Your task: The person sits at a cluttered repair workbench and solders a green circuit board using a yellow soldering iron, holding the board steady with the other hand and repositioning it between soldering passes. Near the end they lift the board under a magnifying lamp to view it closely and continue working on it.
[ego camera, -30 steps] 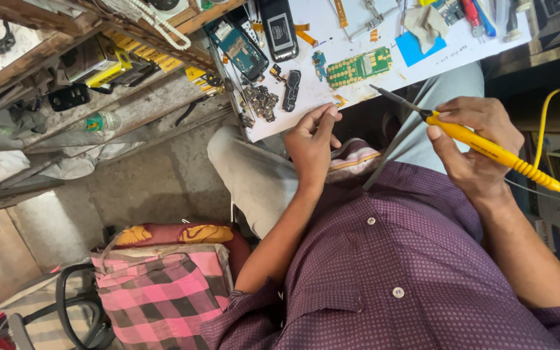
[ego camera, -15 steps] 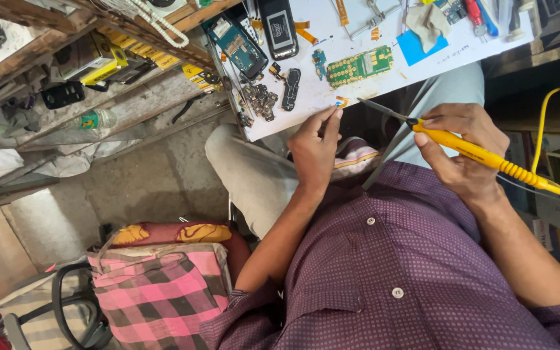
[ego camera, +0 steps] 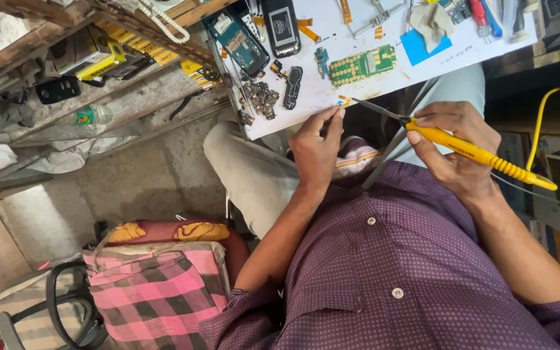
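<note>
My right hand [ego camera: 452,146] grips a yellow-handled soldering iron [ego camera: 474,154], its metal tip reaching toward a tiny orange part [ego camera: 345,101] at the near edge of the white work board [ego camera: 332,97]. The fingertips of my left hand [ego camera: 315,149] pinch that small part against the board's edge. Just beyond lies a green circuit board [ego camera: 361,65]. A yellow cable [ego camera: 542,110] runs from the iron off to the right.
On the board lie a black phone [ego camera: 280,26], a blue-green opened phone body [ego camera: 238,43], a heap of small metal parts [ego camera: 262,98], a blue square [ego camera: 425,46] and tools. Wooden shelves [ego camera: 66,58] with clutter stand left. A pink checked cloth [ego camera: 153,291] covers a seat below.
The view has shifted slightly. My right hand has brought the soldering iron's tip leftward, closer to the small part that my left hand holds at the board's edge.
</note>
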`<state>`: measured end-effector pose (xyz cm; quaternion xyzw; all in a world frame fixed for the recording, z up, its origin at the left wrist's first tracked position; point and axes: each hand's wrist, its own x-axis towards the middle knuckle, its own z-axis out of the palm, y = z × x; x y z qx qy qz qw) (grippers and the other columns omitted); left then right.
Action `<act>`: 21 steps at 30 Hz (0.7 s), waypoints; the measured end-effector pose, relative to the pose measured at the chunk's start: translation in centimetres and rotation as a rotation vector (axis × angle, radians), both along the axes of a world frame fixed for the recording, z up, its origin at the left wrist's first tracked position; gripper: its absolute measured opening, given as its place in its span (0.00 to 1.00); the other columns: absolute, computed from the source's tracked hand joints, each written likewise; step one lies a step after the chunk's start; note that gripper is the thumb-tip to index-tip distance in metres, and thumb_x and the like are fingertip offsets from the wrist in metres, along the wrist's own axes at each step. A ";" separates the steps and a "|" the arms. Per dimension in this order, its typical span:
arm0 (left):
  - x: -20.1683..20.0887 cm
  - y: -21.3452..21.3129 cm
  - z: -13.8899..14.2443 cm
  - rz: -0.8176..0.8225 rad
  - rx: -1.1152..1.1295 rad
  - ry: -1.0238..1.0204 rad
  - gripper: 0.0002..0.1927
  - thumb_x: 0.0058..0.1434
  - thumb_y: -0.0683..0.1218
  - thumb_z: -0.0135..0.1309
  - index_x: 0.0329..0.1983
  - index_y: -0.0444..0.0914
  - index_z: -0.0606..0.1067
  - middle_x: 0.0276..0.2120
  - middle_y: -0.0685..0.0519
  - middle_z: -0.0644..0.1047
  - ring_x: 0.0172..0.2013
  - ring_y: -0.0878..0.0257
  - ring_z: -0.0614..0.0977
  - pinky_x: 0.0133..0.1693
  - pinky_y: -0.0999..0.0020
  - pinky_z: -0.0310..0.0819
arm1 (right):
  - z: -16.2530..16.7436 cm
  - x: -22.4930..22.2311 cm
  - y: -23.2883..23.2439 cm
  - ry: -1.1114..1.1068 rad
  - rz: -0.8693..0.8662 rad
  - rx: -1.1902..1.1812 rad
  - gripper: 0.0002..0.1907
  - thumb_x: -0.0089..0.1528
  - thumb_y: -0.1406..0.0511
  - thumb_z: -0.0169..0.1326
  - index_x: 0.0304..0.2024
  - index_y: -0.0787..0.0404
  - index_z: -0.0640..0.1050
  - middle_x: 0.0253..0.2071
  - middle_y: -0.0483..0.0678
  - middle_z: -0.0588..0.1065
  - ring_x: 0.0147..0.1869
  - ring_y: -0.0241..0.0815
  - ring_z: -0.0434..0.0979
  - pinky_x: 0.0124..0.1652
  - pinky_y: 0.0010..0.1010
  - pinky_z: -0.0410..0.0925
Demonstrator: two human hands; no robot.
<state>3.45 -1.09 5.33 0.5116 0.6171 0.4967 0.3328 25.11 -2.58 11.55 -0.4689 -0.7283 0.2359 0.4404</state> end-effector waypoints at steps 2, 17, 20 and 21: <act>0.0 0.0 0.0 0.003 -0.002 0.005 0.08 0.65 0.41 0.61 0.45 0.32 0.81 0.36 0.48 0.85 0.30 0.65 0.86 0.34 0.73 0.79 | -0.1 0.0 0.0 -0.005 -0.001 0.004 0.10 0.66 0.74 0.66 0.47 0.66 0.77 0.45 0.56 0.79 0.50 0.47 0.82 0.48 0.29 0.74; 0.1 0.0 0.3 0.005 0.007 0.026 0.08 0.65 0.41 0.61 0.45 0.32 0.81 0.35 0.48 0.85 0.30 0.66 0.86 0.34 0.73 0.79 | -0.2 0.1 0.0 0.003 -0.002 -0.015 0.10 0.67 0.73 0.66 0.47 0.65 0.77 0.46 0.55 0.79 0.50 0.46 0.82 0.49 0.29 0.73; 0.1 0.1 0.3 0.009 0.001 0.021 0.08 0.65 0.41 0.61 0.45 0.32 0.81 0.34 0.48 0.85 0.30 0.66 0.86 0.34 0.73 0.79 | -0.3 0.1 0.1 -0.026 -0.002 0.002 0.10 0.67 0.73 0.66 0.47 0.66 0.77 0.46 0.55 0.79 0.50 0.47 0.81 0.49 0.29 0.73; 0.1 0.1 0.3 0.009 -0.002 0.018 0.08 0.65 0.41 0.61 0.45 0.32 0.81 0.34 0.48 0.85 0.30 0.66 0.86 0.34 0.73 0.79 | -0.3 0.1 0.1 -0.025 -0.004 0.001 0.10 0.67 0.73 0.66 0.47 0.66 0.77 0.46 0.55 0.79 0.50 0.47 0.81 0.49 0.29 0.73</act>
